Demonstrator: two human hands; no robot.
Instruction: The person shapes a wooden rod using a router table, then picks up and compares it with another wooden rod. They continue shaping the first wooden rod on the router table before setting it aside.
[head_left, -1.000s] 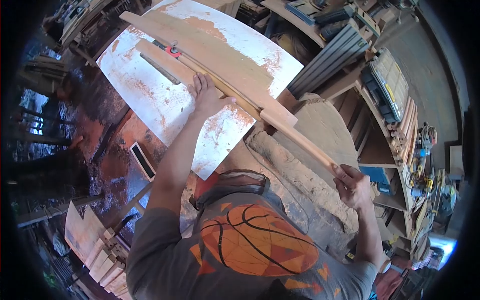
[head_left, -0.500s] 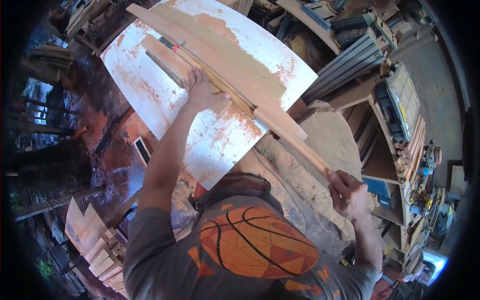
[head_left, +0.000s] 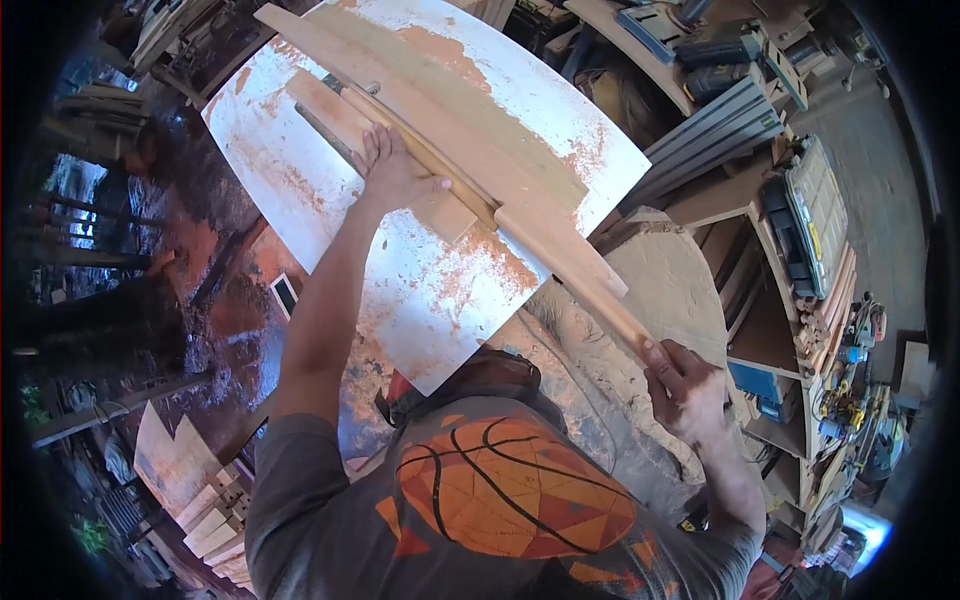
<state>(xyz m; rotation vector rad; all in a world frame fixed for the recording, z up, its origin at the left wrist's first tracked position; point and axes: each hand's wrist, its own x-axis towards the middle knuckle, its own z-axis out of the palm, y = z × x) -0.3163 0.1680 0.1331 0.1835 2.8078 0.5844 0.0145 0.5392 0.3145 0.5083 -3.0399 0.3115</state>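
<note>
A long wooden strip [head_left: 600, 305] runs slantwise over a white tabletop [head_left: 420, 330] and past its near edge. My right hand [head_left: 685, 390] is closed around the strip's near end, with the thumb along its top. My left hand [head_left: 390, 178] lies with fingers spread on the wood farther up, pressing flat and holding nothing. Under and beside it is a shorter board [head_left: 440, 215]. A long, wide board [head_left: 450, 120] lies along the strip's far side. The strip's far end is partly hidden by my left hand and the boards.
Reddish sawdust [head_left: 480, 255] is scattered over the tabletop. A big round log slab [head_left: 660, 270] stands beyond its near right edge. On the right are shelves [head_left: 760, 290] with a clear-lidded organizer case [head_left: 815, 220]. Wood offcuts [head_left: 210, 515] lie at lower left.
The strip and my right hand have moved slightly up and to the left, farther onto the tabletop. My left hand stays spread on the wood, a little higher. The view has shifted slightly.
</note>
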